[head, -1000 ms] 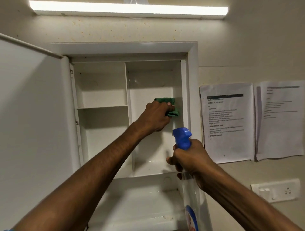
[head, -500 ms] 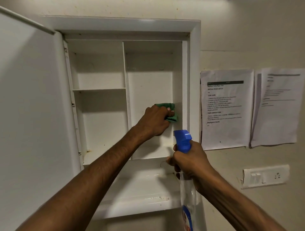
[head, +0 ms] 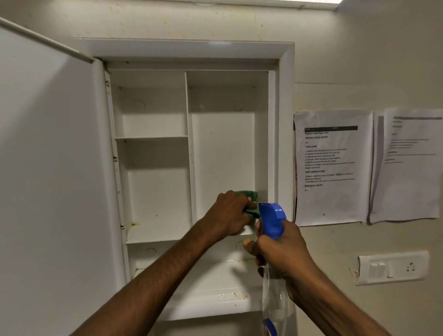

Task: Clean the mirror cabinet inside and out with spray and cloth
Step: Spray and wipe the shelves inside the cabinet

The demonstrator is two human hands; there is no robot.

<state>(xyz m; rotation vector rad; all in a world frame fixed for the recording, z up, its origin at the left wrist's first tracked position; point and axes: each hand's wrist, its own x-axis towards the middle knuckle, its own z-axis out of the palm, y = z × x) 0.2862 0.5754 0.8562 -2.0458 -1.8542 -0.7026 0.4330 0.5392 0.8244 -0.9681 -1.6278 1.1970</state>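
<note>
Inside the white cabinet [head: 285, 120], left hand [head: 230, 213] grips a green cloth [head: 247, 194]; right hand [head: 282, 254] grips the spray bottle [head: 272, 219].

A stained beige wall [head: 359, 60] carries two printed paper sheets [head: 332, 168], a white switch plate [head: 393, 267] below them, and a light strip [head: 263, 2] overhead.

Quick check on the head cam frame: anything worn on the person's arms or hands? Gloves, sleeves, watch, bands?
Nothing worn that shows. The left hand and right hand are bare, no gloves, and no rings visible on the fingers. Both forearms are bare up to the frame's bottom edge: no sleeve, watch, wristband or marking. Upper arms are out of view, so short sleeves cannot be ruled out.
</note>
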